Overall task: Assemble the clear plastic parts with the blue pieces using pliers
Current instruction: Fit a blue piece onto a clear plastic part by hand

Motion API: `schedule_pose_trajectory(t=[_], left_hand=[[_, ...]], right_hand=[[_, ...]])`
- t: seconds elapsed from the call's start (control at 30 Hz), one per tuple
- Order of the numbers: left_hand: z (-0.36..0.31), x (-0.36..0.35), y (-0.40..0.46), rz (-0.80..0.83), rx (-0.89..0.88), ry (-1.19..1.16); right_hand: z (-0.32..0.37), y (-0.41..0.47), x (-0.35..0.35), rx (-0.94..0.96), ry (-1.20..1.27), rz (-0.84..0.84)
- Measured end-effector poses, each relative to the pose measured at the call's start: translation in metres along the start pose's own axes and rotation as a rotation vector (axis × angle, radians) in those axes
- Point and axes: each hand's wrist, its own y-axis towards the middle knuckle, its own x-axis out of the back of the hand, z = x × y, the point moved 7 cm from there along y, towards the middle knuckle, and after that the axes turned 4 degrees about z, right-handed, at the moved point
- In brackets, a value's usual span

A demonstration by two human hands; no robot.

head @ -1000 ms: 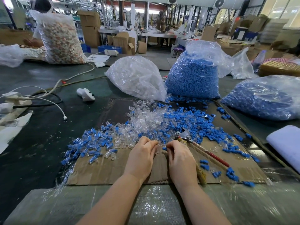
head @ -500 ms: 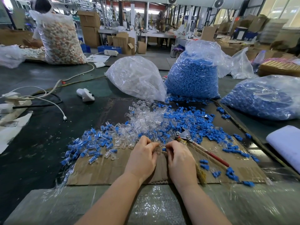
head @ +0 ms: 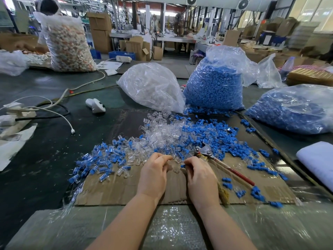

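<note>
Hands meet low in the centre of the frame, over a cardboard sheet (head: pixel 111 192) on the dark bench (head: pixel 45 159). The left hand (head: pixel 153 175) curls its fingers round a clear plastic part (head: pixel 175 168); the right hand (head: pixel 201 177) pinches a blue piece (head: pixel 182 166) just beside it. Pliers (head: pixel 221 163) with red handles lie on the cardboard, touching the right hand's far side. Loose clear parts (head: pixel 162 134) and blue pieces (head: pixel 216 136) spread across the middle of the frame — above them stand a bag of clear parts (head: pixel 151 85) and a bag of blue pieces (head: pixel 216 83).
</note>
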Motion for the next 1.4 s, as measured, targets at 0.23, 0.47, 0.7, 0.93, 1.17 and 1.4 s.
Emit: schedule_pose_trajectory(t=[0.23,0.47,0.7,0.93,1.17,1.4], left_hand=[[0.004,0.007,-0.002,-0.069,0.072,-0.071],[-0.004,0.011,-0.002,-0.064,0.008,-0.025],[-0.008,0.011,-0.001,-0.050,-0.045,-0.105],[-0.002,0.011,-0.001,-0.063,-0.009,-0.234],[0.001,0.010,0.001,-0.005,0.044,-0.235],[-0.002,0.003,-0.001,0.180,0.080,-0.462]], right_hand=[[0.001,-0.001,0.001,0.000,-0.008,-0.006],[0.003,-0.001,0.002,0.009,0.000,-0.013],[0.003,-0.001,0.003,0.013,0.004,-0.006],[0.004,-0.001,0.005,0.019,0.010,-0.018],[0.003,-0.002,0.011,0.001,0.070,-0.085],[0.001,-0.002,0.012,-0.006,0.107,-0.092]])
